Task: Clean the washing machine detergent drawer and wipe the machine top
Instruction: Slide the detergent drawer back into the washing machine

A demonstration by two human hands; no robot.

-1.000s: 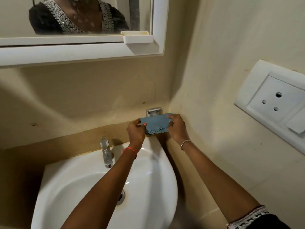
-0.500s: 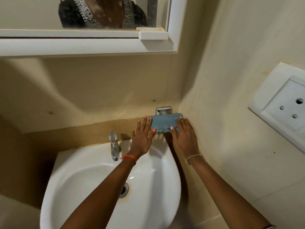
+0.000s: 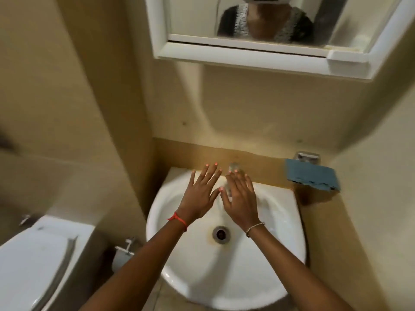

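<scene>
1. Smooth beige wall tiles [image 3: 258,108] rise beyond the fingertips, with a darker tan band running just behind them.
2. A round, glossy white ceramic basin [image 3: 280,254] lies under both palms, its flat back ledge beneath the fingertips.
3. A white toilet [image 3: 29,261] with a curved plastic lid sits well to the left of the left fingers, low in the frame.
4. A white-framed mirror cabinet [image 3: 235,56], boxy with a rounded lower corner, hangs high above the fingers.
5. The left hand [image 3: 199,196] hovers flat over the basin, fingers straight and fanned apart, gripping nothing.
6. The right hand [image 3: 241,202] lies just beside it, fingers straight and loosely spread, likewise gripping nothing.
7. The blue cloth [image 3: 312,177], matte with a scalloped lower edge, hangs folded over a chrome holder [image 3: 307,156] on the wall, well to the right of the right fingers and apart from them.
8. A shiny metal tap [image 3: 233,168] shows blurred behind the right fingertips; contact cannot be told.
9. A round metal drain [image 3: 221,234] sits below the wrists.
10. A red thread [image 3: 177,219] circles the left wrist, a beaded bracelet [image 3: 254,228] the right.
</scene>
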